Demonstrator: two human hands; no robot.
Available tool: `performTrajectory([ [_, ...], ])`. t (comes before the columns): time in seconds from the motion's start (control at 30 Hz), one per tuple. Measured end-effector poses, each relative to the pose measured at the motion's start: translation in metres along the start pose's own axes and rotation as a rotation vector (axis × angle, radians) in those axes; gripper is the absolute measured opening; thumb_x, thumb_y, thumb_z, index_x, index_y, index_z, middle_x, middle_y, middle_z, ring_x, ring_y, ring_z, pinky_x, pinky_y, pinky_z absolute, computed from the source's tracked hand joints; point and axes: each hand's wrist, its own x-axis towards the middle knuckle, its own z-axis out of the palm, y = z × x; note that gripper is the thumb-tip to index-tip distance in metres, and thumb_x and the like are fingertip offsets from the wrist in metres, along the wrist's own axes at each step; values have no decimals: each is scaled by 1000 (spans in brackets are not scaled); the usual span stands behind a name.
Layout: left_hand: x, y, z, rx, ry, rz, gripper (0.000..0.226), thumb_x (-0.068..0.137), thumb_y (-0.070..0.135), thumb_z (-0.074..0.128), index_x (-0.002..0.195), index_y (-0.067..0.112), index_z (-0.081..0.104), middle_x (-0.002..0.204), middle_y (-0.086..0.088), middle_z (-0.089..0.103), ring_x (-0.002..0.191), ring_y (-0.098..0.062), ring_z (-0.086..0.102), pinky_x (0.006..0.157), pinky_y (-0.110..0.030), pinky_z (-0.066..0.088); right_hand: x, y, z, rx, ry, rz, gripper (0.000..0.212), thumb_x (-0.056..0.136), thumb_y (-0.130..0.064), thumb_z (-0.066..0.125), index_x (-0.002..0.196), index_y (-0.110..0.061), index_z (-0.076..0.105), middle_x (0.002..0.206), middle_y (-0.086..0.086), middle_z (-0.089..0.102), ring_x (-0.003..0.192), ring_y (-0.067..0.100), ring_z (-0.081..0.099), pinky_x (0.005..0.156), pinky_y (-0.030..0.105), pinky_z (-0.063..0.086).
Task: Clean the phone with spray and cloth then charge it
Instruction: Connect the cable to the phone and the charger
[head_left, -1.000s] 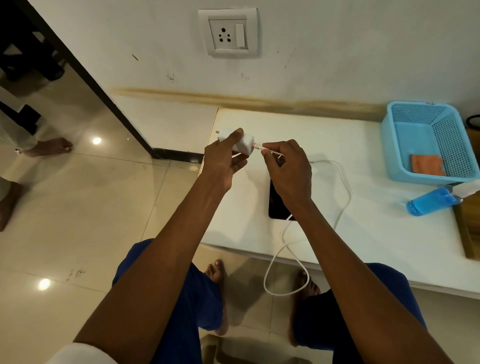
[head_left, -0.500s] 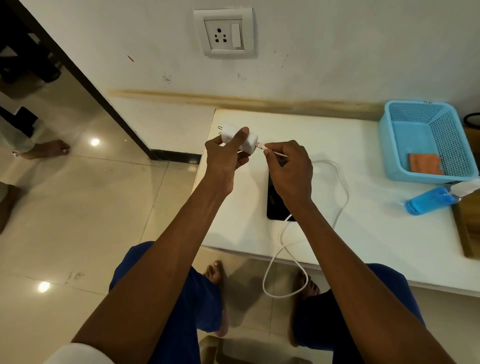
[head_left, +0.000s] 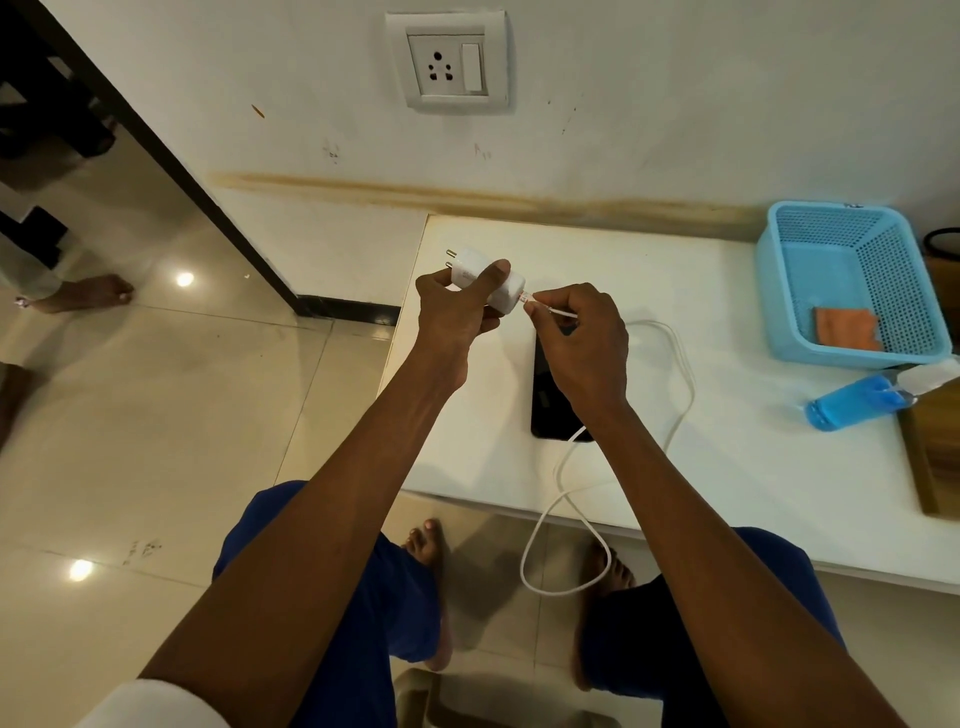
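A: Presently, status from the left?

B: Left hand (head_left: 457, 306) grips the charger adapter (head_left: 485, 278), pins pointing away; since a second ago the right hand (head_left: 582, 338), pinching the cable plug (head_left: 525, 299), has brought it to the adapter's port. Seating cannot be confirmed.

A: Meaning?

B: Cleaning looks finished; wall socket (head_left: 447, 60) comes next. Both forearms extended, hands nearly touching above the worktop (head_left: 727, 467). Phone (head_left: 553, 400) lies beneath the right wrist, cable (head_left: 675, 374) attached
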Motion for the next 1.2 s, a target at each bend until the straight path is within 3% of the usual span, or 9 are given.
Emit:
performTrajectory([
  [0.23, 1, -2, -4, -30, -30, -18, 50, 85, 30, 77, 124, 5, 60, 116, -21, 67, 84, -28, 66, 74, -31, 57, -1, -2, 1, 10, -6, 10, 17, 91, -41, 66, 93, -24, 69, 95, -16, 69, 92, 7, 60, 82, 33, 50],
  [0.43, 12, 3, -9, -31, -74, -44, 47, 92, 27, 68, 132, 6, 55, 115, -13, 65, 85, -23, 67, 82, -34, 57, 5, -6, -6, 70, -145, 15, 15, 89, -54, 63, 94, -40, 67, 94, -24, 66, 88, -1, 62, 71, 9, 46],
  [0.53, 20, 6, -15, 16, -80, -108, 28, 95, 18, 62, 121, 8, 59, 109, -10, 61, 88, -22, 62, 82, -36, 54, 8, 4, -18, 72, -149, 59, 23, 91, -60, 56, 100, -42, 67, 95, -27, 67, 83, -3, 63, 75, 17, 49],
  [0.63, 26, 7, -20, 150, -86, -154, 25, 93, 16, 63, 116, 5, 60, 107, -13, 59, 92, -26, 59, 86, -41, 53, 12, 25, -30, -57, -148, 123, 20, 96, -53, 52, 98, -39, 66, 92, -26, 67, 85, -1, 62, 79, 25, 50],
  [0.7, 28, 5, -22, 245, -94, -136, 32, 91, 18, 67, 116, -1, 62, 107, -17, 62, 91, -26, 61, 92, -43, 54, 15, 39, -38, -219, -184, 122, 17, 99, -40, 52, 103, -34, 68, 101, -19, 67, 92, 7, 63, 83, 29, 49],
  [0.8, 30, 0, -24, 425, -83, -29, 36, 87, 25, 75, 109, 0, 65, 101, -16, 67, 84, -25, 65, 87, -44, 57, 20, 59, -53, -450, -217, 115, 24, 99, -25, 54, 119, -29, 66, 119, -1, 64, 105, 23, 60, 88, 38, 50],
  [0.93, 38, -12, -22, 711, -45, 34, 62, 82, 40, 77, 125, 4, 51, 119, -10, 61, 102, -27, 64, 86, -42, 56, 21, 75, -66, -690, -350, 178, 39, 96, -37, 59, 134, -28, 57, 130, 7, 54, 117, 32, 52, 92, 44, 48],
  [1.07, 46, -25, -15, 951, -18, 157, 66, 82, 41, 74, 128, 4, 44, 119, -9, 59, 110, -27, 59, 82, -30, 44, 20, 80, -65, -731, -296, 157, 28, 98, -36, 56, 124, -27, 63, 121, 7, 58, 111, 30, 54, 86, 42, 49],
  [1.2, 52, -35, -11, 1127, -13, 250, 67, 82, 40, 75, 129, 4, 43, 124, -15, 58, 113, -31, 58, 87, -34, 43, 24, 83, -65, -811, -237, 153, 21, 100, -33, 53, 110, -22, 67, 112, 6, 62, 105, 29, 55, 83, 42, 49],
])
